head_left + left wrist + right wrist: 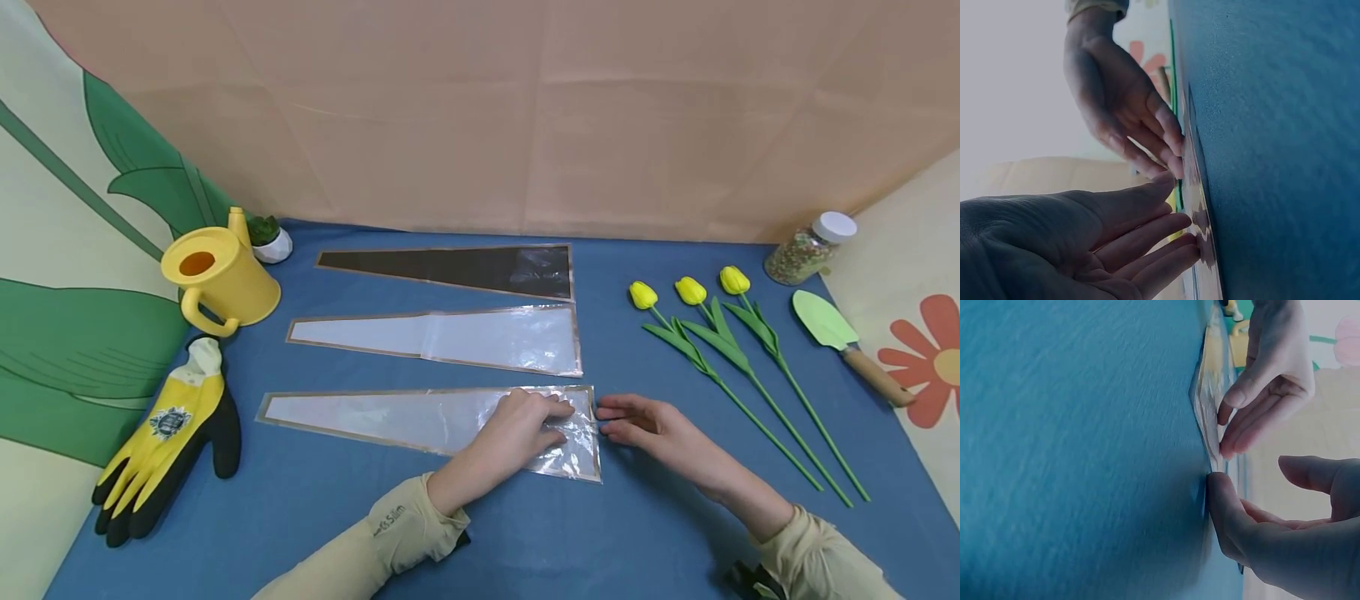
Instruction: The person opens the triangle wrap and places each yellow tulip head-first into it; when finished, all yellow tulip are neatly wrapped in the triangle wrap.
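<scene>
Three tapered plastic flower sleeves with brown borders lie flat in a column: a black one (480,271), a white one (502,337) and, nearest me, another white one (360,412). My left hand (517,429) rests on the wide right end of the nearest sleeve, fingertips on its shiny, crinkled film. Just at that sleeve's right edge is my right hand (645,433), fingers loosely bent and thumb apart. In the right wrist view, my right fingertips (1217,481) are right at the sleeve's edge, which lifts slightly from the cloth.
Three yellow tulips (720,358) lie at the right, beside a green trowel (825,321) and a jar of pellets (802,250) with a white lid. On the left are a yellow watering can (240,279), a small potted succulent (270,242) and a yellow-black glove (172,433). Blue cloth (562,550) covers the table.
</scene>
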The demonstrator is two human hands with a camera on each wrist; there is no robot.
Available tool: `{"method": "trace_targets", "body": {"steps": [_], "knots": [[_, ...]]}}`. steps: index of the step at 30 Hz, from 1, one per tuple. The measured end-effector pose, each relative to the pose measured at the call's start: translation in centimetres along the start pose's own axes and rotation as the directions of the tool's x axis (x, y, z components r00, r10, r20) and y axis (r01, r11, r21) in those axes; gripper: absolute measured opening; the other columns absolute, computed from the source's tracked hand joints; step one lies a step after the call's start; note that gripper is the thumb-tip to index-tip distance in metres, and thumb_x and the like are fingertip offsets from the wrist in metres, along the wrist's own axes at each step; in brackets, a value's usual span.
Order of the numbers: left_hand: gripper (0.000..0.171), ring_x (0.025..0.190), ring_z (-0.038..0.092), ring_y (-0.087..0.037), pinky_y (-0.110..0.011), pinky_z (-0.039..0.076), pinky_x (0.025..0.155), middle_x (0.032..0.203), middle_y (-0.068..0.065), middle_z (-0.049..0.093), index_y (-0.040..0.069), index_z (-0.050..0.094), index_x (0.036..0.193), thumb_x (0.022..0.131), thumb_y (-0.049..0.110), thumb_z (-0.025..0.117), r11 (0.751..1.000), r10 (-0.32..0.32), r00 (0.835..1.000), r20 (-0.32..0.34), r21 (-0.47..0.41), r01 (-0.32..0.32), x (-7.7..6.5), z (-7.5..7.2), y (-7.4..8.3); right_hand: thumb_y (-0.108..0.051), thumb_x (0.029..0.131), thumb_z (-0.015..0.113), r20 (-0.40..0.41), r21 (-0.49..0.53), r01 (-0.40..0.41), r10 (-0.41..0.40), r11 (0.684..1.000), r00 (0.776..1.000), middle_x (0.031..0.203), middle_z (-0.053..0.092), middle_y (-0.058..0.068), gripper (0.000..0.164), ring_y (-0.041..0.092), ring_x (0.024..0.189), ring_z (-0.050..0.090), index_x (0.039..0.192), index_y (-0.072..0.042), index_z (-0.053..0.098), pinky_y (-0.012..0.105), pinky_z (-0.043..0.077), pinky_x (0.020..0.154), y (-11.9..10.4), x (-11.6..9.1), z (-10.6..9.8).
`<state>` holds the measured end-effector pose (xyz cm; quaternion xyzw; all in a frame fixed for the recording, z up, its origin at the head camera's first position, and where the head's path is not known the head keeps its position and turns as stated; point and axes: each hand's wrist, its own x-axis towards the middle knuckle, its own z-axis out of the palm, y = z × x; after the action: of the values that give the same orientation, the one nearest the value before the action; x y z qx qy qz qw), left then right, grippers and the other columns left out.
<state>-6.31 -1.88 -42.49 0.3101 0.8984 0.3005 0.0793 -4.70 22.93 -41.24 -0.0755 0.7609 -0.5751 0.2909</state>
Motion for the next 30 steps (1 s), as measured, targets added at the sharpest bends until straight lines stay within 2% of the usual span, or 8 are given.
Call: {"method": "trace_targets", "body": {"steps": [9, 18, 22, 27, 30], "knots": [[0.031, 0.114, 0.074, -0.02, -0.032, 0.058, 0.094, 0.119, -0.006, 0.079, 0.006, 0.082, 0.12, 0.09, 0.01, 0.088, 1.0, -0.005, 1.0, -0.022, -0.022, 0.004, 0.0, 0.0, -0.1, -0.016, 0.113, 0.057, 0.035, 0.062, -0.024, 0.021, 0.998, 0.999, 0.154, 0.048, 0.034, 0.059, 0.039, 0.135, 0.058, 0.156, 0.017, 0.034, 0.033, 0.054, 0.104, -0.2, 0.2, 0.3], [0.031, 0.112, 0.074, -0.018, -0.03, 0.058, 0.091, 0.119, -0.005, 0.079, 0.007, 0.082, 0.12, 0.09, 0.011, 0.088, 0.999, 0.006, 0.999, -0.031, -0.04, -0.007, -0.1, -0.1, -0.1, -0.015, 0.117, 0.044, -0.022, 0.14, -0.033, 0.037, 0.99, 0.999, 0.157, 0.045, 0.028, 0.05, 0.035, 0.137, 0.054, 0.16, 0.009, 0.033, 0.033, 0.052, 0.107, -0.2, 0.5, 0.7], [0.03, 0.111, 0.074, -0.017, -0.027, 0.058, 0.088, 0.119, -0.004, 0.079, 0.008, 0.082, 0.121, 0.091, 0.012, 0.088, 0.999, -0.003, 1.0, -0.031, -0.053, 0.001, -0.1, -0.1, -0.1, -0.01, 0.116, 0.045, -0.025, 0.193, -0.042, 0.047, 0.98, 0.999, 0.158, 0.039, 0.029, 0.048, 0.033, 0.134, 0.054, 0.159, 0.009, 0.034, 0.034, 0.052, 0.107, 0.0, 0.7, 1.2], [0.032, 0.113, 0.073, -0.017, -0.026, 0.058, 0.089, 0.121, -0.005, 0.078, 0.007, 0.082, 0.123, 0.092, 0.012, 0.087, 0.997, -0.017, 0.999, -0.033, -0.075, 0.015, -0.1, -0.2, -0.1, -0.008, 0.114, 0.047, -0.053, 0.239, -0.066, 0.081, 0.969, 0.995, 0.163, 0.03, 0.027, 0.048, 0.033, 0.137, 0.05, 0.157, 0.009, 0.035, 0.033, 0.049, 0.111, 0.0, 0.9, 1.8], [0.033, 0.113, 0.074, -0.018, -0.027, 0.059, 0.088, 0.121, -0.005, 0.078, 0.007, 0.081, 0.124, 0.092, 0.012, 0.087, 0.996, -0.021, 0.999, -0.039, -0.082, 0.018, -0.1, -0.2, -0.2, -0.007, 0.114, 0.048, -0.075, 0.252, -0.074, 0.095, 0.965, 0.993, 0.163, 0.03, 0.026, 0.047, 0.032, 0.137, 0.049, 0.156, 0.009, 0.036, 0.033, 0.049, 0.111, -0.1, 0.9, 1.9]]}}
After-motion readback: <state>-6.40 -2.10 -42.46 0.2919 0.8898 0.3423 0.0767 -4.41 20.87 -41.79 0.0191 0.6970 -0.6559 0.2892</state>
